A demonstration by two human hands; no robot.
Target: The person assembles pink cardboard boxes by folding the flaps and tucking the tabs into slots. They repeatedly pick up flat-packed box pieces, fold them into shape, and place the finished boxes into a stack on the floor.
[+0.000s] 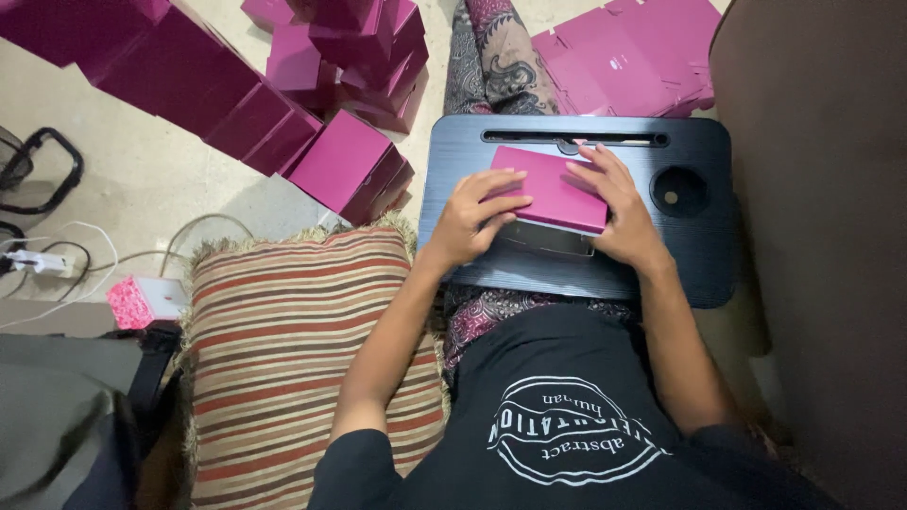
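Both hands press on a magenta box [553, 187] that lies on the black lap surface [699, 260]. The left hand [472, 219] rests on the box's near-left corner, its fingers [505, 179] spread slightly apart and curled over the top face. The right hand [619, 210] covers the box's right end, fingers [593, 162] apart and flat, their tips reaching the far edge. Just beyond those fingertips runs a long slot [576, 139]; to the right of them sits a round cup recess [678, 192]. A stack of finished magenta boxes [340, 156] lies on the floor, well left of the left fingers, beyond a striped cushion [302, 349].
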